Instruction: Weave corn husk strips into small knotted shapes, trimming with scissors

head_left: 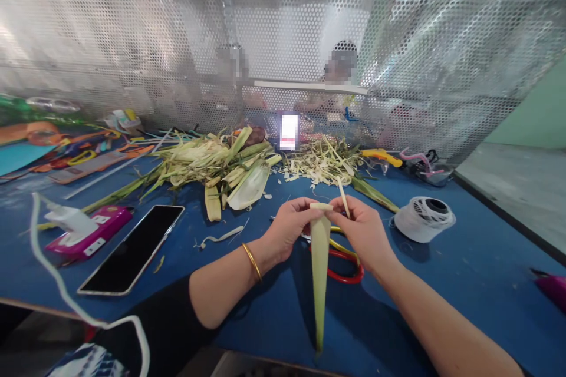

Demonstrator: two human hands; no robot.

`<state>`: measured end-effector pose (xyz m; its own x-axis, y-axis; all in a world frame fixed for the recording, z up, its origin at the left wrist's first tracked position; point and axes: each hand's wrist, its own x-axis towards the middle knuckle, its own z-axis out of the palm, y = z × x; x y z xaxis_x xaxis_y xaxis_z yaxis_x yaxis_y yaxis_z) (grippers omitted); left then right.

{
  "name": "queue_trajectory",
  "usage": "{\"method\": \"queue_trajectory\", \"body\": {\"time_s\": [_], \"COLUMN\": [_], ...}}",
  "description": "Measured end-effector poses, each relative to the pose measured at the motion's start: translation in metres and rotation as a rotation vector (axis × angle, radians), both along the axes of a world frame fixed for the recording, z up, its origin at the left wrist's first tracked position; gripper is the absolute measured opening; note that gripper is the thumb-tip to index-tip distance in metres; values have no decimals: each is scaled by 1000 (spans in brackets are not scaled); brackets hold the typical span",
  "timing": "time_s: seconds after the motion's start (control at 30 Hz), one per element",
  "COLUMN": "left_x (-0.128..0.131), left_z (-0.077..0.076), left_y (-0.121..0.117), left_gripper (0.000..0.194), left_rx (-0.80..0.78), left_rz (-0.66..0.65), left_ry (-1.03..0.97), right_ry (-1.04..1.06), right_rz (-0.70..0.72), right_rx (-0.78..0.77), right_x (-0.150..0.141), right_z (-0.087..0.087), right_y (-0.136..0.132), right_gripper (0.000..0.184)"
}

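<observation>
A long pale-green corn husk (320, 271) hangs point down between my hands, its wide end uppermost. My left hand (289, 227) pinches the top edge from the left. From the right, my right hand (360, 227) pinches the same edge, and a thin pale strip (343, 195) sticks up between its fingers. Behind the husk, partly covered by it and my right hand, lie scissors with red and yellow handles (347, 277). A heap of husks (212, 159) and a pile of thin shreds (321, 162) lie farther back on the blue table.
A spool of white thread (424, 220) stands to the right. On the left lie a phone (132, 250) and a magenta power strip (91, 235) with a white cord. A perforated metal screen (177, 53) closes off the back, with people behind it.
</observation>
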<state>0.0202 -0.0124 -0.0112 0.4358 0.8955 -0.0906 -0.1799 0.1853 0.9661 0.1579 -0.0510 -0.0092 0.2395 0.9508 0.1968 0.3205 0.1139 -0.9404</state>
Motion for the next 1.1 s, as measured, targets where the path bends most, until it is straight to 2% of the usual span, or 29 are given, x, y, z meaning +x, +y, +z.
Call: {"method": "queue_trajectory", "body": {"time_s": [0.1, 0.37, 1.1], "left_x": [0, 0, 1], "left_z": [1, 0, -1], "left_y": [-1, -1, 1], "left_gripper": [23, 21, 18], "left_rx": [28, 112, 192], "left_rz": [34, 29, 22], "left_ry": [43, 35, 127], "right_ry": [-89, -81, -77], "right_rz": [-15, -57, 11], "right_rx": [4, 20, -59], "right_x": [-1, -1, 3], "right_z": [2, 5, 2], "right_y": [-2, -3, 1], "right_gripper": [18, 16, 13]}}
